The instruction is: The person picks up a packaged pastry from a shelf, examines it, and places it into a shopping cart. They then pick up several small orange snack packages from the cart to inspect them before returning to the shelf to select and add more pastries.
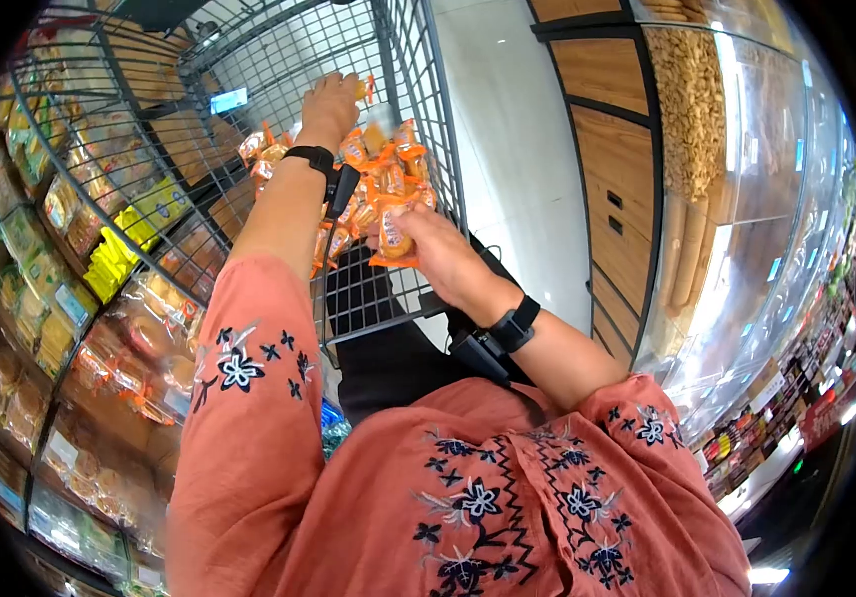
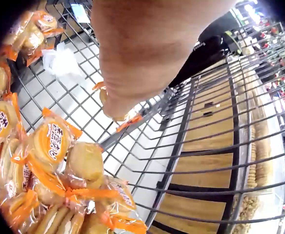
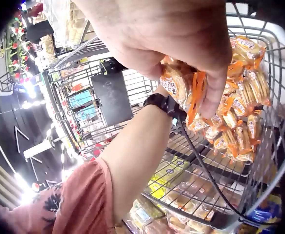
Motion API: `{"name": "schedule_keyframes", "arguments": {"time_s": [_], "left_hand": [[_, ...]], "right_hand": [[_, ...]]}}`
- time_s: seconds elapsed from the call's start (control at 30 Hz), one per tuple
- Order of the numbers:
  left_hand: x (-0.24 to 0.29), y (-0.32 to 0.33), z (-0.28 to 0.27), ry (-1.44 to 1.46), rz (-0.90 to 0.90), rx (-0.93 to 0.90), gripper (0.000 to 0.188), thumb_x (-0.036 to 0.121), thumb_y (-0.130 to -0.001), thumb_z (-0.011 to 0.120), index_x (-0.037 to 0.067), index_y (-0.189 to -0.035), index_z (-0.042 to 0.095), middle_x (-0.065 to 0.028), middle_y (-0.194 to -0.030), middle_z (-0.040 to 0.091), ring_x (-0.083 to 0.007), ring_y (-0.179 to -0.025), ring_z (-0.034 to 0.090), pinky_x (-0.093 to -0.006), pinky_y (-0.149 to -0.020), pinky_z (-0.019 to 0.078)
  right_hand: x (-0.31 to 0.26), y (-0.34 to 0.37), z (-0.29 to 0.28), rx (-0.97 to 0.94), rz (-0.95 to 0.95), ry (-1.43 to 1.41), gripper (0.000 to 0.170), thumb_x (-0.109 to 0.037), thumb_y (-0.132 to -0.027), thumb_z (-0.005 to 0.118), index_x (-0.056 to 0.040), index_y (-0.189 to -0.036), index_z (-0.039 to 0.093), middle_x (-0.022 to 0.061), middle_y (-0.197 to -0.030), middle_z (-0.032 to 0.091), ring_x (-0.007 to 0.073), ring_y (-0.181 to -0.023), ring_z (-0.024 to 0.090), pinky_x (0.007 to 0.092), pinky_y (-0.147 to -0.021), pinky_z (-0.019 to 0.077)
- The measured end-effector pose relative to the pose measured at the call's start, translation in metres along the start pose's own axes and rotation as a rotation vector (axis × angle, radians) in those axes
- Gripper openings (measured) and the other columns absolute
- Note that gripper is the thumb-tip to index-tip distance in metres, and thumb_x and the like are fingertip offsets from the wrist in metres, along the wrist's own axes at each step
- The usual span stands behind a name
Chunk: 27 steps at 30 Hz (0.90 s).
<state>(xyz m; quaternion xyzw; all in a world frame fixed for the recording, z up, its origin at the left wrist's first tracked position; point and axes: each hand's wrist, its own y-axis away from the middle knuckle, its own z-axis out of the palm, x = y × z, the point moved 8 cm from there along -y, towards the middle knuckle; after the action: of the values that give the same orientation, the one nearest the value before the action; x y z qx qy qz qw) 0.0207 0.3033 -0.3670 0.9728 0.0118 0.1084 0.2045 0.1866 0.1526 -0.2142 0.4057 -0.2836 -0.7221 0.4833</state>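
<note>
In the head view my left hand (image 1: 329, 107) reaches over the far part of the wire cart and pinches a small wrapped cake (image 1: 361, 91). The left wrist view shows that packet's clear and orange wrapper (image 2: 130, 123) sticking out below the hand, most of it hidden. Nearer my body, my right hand (image 1: 440, 251) grips another wrapped cake (image 1: 394, 237) between thumb and fingers; its orange wrapper (image 3: 197, 92) shows in the right wrist view. Between and beyond the hands lies a pile of the same cakes (image 1: 388, 177) in the cart.
The cart's wire side (image 1: 435, 109) rises beside the pile. A crumpled white piece (image 2: 62, 61) lies on the cart's wire floor. Shelves with bagged baked goods (image 1: 40, 289) stand at left, wooden drawers (image 1: 602, 139) and clear bins (image 1: 756, 119) at right.
</note>
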Motion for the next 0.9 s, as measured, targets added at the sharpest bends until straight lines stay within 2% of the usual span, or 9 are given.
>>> {"name": "schedule_keyframes", "arguments": {"time_s": [0.03, 0.17, 0.27, 0.37, 0.53, 0.57, 0.67, 0.8, 0.9], "left_hand": [[0.002, 0.000, 0.004, -0.032, 0.012, 0.010, 0.043, 0.015, -0.088, 0.059, 0.015, -0.131, 0.054, -0.0120, -0.124, 0.061, -0.0348, -0.119, 0.056, -0.0505, -0.101, 0.0436], [0.001, -0.005, 0.017, -0.136, 0.012, -0.048, 0.035, 0.018, -0.088, 0.059, 0.015, -0.122, 0.056, -0.0125, -0.119, 0.062, -0.0351, -0.116, 0.058, -0.0498, -0.096, 0.0459], [-0.005, 0.008, 0.009, -0.001, -0.036, -0.033, 0.034, 0.023, -0.091, 0.059, 0.011, -0.123, 0.057, -0.0114, -0.118, 0.064, -0.0302, -0.107, 0.063, -0.0448, -0.089, 0.0501], [-0.019, 0.027, 0.003, 1.144, -0.216, -0.182, 0.037, 0.031, -0.097, 0.055, 0.006, -0.125, 0.057, -0.0095, -0.114, 0.065, -0.0226, -0.099, 0.065, -0.0379, -0.084, 0.0524], [0.000, 0.117, -0.083, 1.891, -0.344, -0.279, 0.040, 0.032, -0.104, 0.045, 0.003, -0.129, 0.056, -0.0084, -0.109, 0.067, -0.0182, -0.097, 0.065, -0.0319, -0.082, 0.0521], [0.002, 0.131, -0.099, 1.908, -0.227, -0.272, 0.040, 0.031, -0.105, 0.041, 0.003, -0.130, 0.055, -0.0107, -0.111, 0.067, -0.0188, -0.097, 0.065, -0.0311, -0.080, 0.0524], [0.000, 0.167, -0.120, 2.058, -0.263, -0.154, 0.042, 0.029, -0.105, 0.038, 0.001, -0.130, 0.056, -0.0135, -0.112, 0.069, -0.0187, -0.096, 0.068, -0.0305, -0.076, 0.0543], [0.001, 0.205, -0.130, 2.198, -0.233, -0.116, 0.043, 0.035, -0.106, 0.041, 0.004, -0.132, 0.054, -0.0147, -0.116, 0.067, -0.0179, -0.095, 0.066, -0.0278, -0.074, 0.0520], [-0.004, 0.228, -0.133, 2.095, -0.293, -0.008, 0.039, 0.033, -0.103, 0.049, 0.005, -0.131, 0.055, -0.0127, -0.117, 0.066, -0.0162, -0.096, 0.065, -0.0282, -0.075, 0.0518]], "right_hand": [[-0.002, 0.003, 0.003, -0.018, -0.006, -0.005, 0.037, -0.024, -0.104, 0.045, 0.0005, -0.130, 0.052, 0.0130, -0.122, 0.066, 0.0217, -0.106, 0.065, 0.0360, -0.099, 0.0502], [0.005, 0.000, 0.000, -0.002, -0.007, -0.016, 0.034, -0.024, -0.104, 0.045, -0.0002, -0.127, 0.054, 0.0111, -0.120, 0.067, 0.0209, -0.107, 0.064, 0.0361, -0.098, 0.0503], [0.005, -0.001, -0.002, -0.010, -0.018, 0.049, 0.033, -0.024, -0.104, 0.045, 0.0001, -0.124, 0.055, 0.0113, -0.118, 0.067, 0.0204, -0.105, 0.064, 0.0364, -0.098, 0.0505], [0.000, -0.001, 0.003, -0.041, -0.059, 0.055, 0.032, -0.023, -0.105, 0.044, 0.0011, -0.121, 0.055, 0.0103, -0.108, 0.067, 0.0196, -0.102, 0.065, 0.0379, -0.096, 0.0521], [-0.022, 0.008, 0.025, -0.086, -0.074, 0.015, 0.040, -0.025, -0.106, 0.039, 0.0012, -0.135, 0.046, 0.0134, -0.118, 0.064, 0.0229, -0.109, 0.064, 0.0423, -0.097, 0.0526], [-0.028, 0.010, 0.030, -0.083, -0.074, 0.021, 0.041, -0.026, -0.106, 0.037, 0.0015, -0.135, 0.046, 0.0142, -0.119, 0.064, 0.0236, -0.110, 0.064, 0.0435, -0.098, 0.0523], [-0.035, 0.006, 0.038, -0.054, -0.072, -0.008, 0.044, -0.028, -0.107, 0.034, 0.0019, -0.137, 0.044, 0.0164, -0.124, 0.062, 0.0254, -0.115, 0.062, 0.0459, -0.100, 0.0511], [-0.043, 0.008, 0.063, -0.140, -0.102, 0.011, 0.043, -0.028, -0.107, 0.033, 0.0004, -0.138, 0.043, 0.0159, -0.131, 0.058, 0.0251, -0.120, 0.059, 0.0444, -0.106, 0.0472], [-0.043, 0.011, 0.080, -0.183, -0.131, -0.012, 0.043, -0.028, -0.107, 0.032, -0.0004, -0.139, 0.042, 0.0156, -0.135, 0.055, 0.0255, -0.122, 0.058, 0.0442, -0.108, 0.0453]]}}
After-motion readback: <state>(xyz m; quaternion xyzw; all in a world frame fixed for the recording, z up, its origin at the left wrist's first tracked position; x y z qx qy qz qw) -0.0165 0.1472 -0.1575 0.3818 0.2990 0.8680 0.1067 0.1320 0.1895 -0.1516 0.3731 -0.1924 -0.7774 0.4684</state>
